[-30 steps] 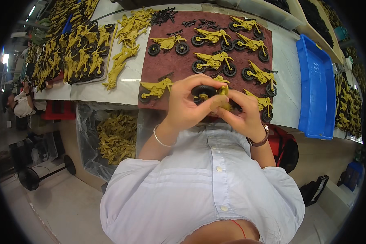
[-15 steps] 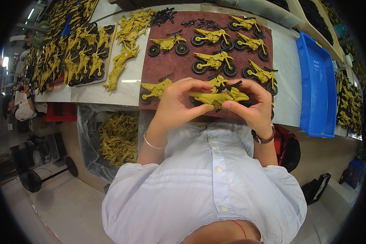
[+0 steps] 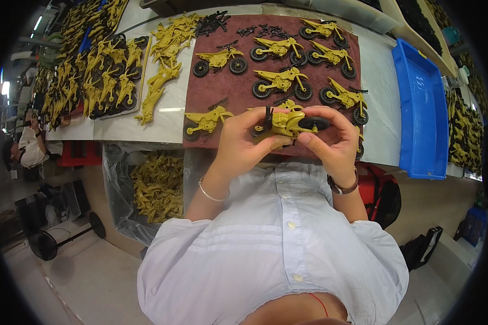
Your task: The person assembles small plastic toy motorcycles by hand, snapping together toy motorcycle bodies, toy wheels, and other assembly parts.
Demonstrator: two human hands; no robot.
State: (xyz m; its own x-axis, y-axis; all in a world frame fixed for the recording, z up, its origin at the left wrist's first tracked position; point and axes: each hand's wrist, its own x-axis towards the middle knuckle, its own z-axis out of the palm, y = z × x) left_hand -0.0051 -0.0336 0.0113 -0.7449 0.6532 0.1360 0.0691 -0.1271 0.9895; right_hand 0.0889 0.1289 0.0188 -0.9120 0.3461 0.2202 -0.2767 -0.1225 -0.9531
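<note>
Between my two hands, above the near edge of the dark red cloth (image 3: 222, 89), I hold a yellow toy motorcycle (image 3: 286, 122). Its black wheel points to the right. My left hand (image 3: 245, 140) is closed on the yellow body, by a black part that sticks up. Fingers and thumb of my right hand (image 3: 333, 142) close round the wheel end. The fingers hide part of the toy. Right behind it a toy motorcycle lies partly covered by my hands. Beside my left hand rests another toy motorcycle (image 3: 207, 121).
Several toy motorcycles (image 3: 281, 80) lie on the cloth, with small black parts (image 3: 263, 30) at its far edge. Yellow body pieces (image 3: 156, 92) are heaped to the left. A blue tray (image 3: 424, 108) stands at right. Below the table's left part, a plastic bag (image 3: 157, 184) holds yellow pieces.
The toy motorcycle has been turned in my hands: its long yellow side showed before, now its black wheel shows at the right. Both hands stay closed on it.
</note>
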